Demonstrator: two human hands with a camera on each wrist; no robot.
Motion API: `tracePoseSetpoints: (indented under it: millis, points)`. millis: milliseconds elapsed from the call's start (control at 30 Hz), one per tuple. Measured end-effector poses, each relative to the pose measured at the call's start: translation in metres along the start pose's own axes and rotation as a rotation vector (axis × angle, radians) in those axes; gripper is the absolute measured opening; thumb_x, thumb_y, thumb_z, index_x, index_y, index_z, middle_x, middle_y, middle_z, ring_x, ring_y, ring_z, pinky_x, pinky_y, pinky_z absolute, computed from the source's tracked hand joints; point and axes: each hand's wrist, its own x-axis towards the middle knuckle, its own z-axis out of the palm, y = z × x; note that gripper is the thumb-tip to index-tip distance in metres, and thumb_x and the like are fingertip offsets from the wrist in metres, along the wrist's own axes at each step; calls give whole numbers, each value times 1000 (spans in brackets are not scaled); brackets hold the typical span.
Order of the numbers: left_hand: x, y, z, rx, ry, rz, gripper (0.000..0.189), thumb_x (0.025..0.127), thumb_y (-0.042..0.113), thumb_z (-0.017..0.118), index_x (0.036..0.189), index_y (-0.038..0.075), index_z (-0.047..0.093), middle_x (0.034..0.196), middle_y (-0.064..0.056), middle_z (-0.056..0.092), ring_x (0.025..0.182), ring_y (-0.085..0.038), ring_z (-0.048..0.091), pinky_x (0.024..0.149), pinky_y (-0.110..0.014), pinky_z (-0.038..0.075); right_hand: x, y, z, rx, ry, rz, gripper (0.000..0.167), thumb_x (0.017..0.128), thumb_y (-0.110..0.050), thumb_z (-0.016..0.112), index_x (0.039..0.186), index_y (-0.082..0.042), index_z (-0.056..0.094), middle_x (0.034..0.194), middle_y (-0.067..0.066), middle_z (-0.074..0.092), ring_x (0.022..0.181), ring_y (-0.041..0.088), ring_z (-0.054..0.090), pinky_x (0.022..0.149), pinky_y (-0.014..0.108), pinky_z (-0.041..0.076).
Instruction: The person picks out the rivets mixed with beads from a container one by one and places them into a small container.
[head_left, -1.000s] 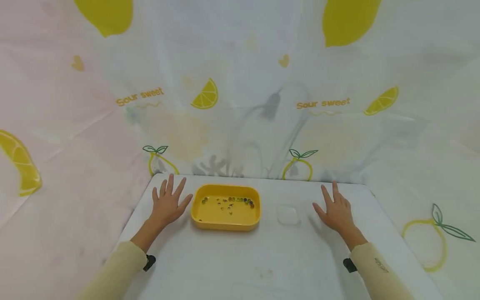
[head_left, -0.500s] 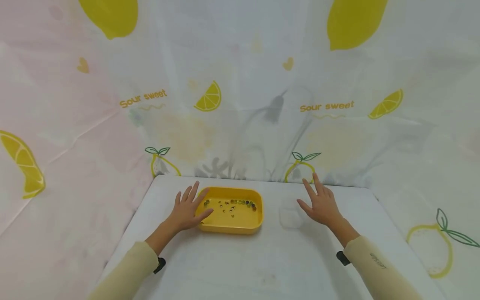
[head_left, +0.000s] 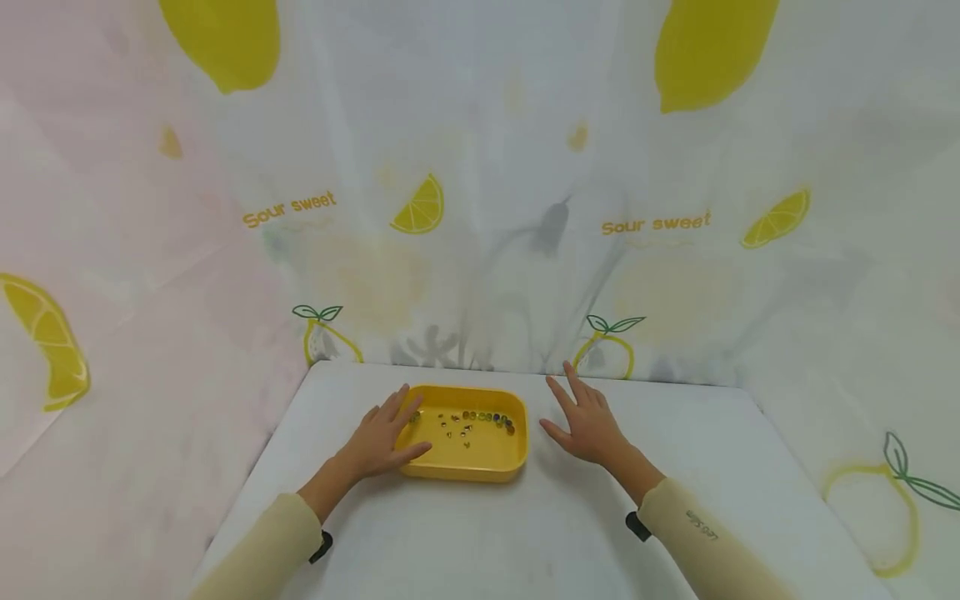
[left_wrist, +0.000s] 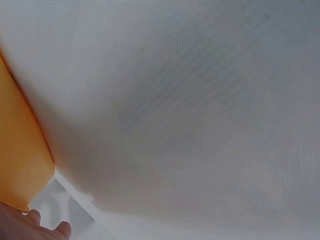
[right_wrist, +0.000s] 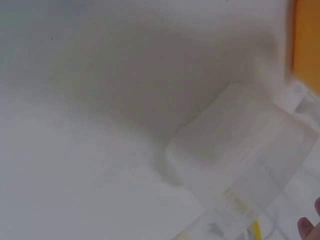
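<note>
A yellow tray (head_left: 465,475) sits on the white table, holding small glass marbles (head_left: 489,417) along its far side and several tiny shiny pieces (head_left: 453,429) in the middle. My left hand (head_left: 377,439) is at the tray's left end, fingers spread, hiding that rim; whether it touches cannot be told. The left wrist view has the tray's outer wall (left_wrist: 22,145) beside the fingers. To the tray's right my right hand (head_left: 591,429) hovers with spread fingers, holding nothing. Below it, in the right wrist view, lies a clear rounded-square piece (right_wrist: 240,145), hidden by the hand in the head view.
A white cloth wall (head_left: 480,275) printed with lemons rises directly behind the table's far edge. White tabletop (head_left: 450,550) stretches in front of the tray. Dark wrist bands (head_left: 637,527) are strapped at both sleeve cuffs.
My left hand has moved right, from beside the tray to over its left end. The right hand has moved left toward the tray, over the clear piece. The head view has shifted slightly.
</note>
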Motion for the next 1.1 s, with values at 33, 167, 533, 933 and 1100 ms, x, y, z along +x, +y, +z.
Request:
tracePoseSetpoints:
  millis: [33, 167, 533, 933, 1100]
  points:
    - [-2, 0, 2, -3, -2, 8, 87, 91, 61, 57, 157, 13, 27, 164, -19, 17, 148, -40, 26, 114, -64, 26, 0, -4, 3, 6, -4, -10, 77, 94, -50, 60, 156, -17, 31, 165, 19, 11, 136, 41, 43, 109, 59, 37]
    - [-1, 0, 2, -10, -15, 12, 88, 90, 63, 56, 157, 12, 27, 164, -19, 16, 148, -39, 27, 115, -61, 28, 6, -17, 8, 36, -2, -51, 75, 93, -48, 62, 155, -17, 32, 165, 18, 13, 135, 41, 44, 108, 59, 37]
    - [-8, 2, 13, -59, -58, -5, 89, 88, 68, 56, 156, 16, 32, 164, -19, 17, 146, -43, 28, 110, -65, 32, 0, -47, 21, 71, -67, -57, 76, 92, -51, 64, 154, -19, 34, 163, 16, 21, 134, 37, 46, 110, 56, 39]
    - [-10, 3, 9, -25, -73, -25, 87, 86, 70, 55, 154, 20, 36, 164, -19, 16, 146, -43, 28, 112, -65, 29, 9, -70, 30, 180, -135, -130, 74, 91, -52, 64, 151, -18, 38, 161, 15, 27, 138, 36, 43, 112, 51, 36]
    - [-6, 4, 4, -38, -64, -49, 88, 84, 70, 57, 153, 20, 38, 165, -18, 15, 146, -42, 28, 112, -66, 28, 17, -77, 33, 212, -93, -165, 68, 91, -47, 66, 147, -15, 44, 158, 13, 35, 137, 34, 45, 109, 51, 40]
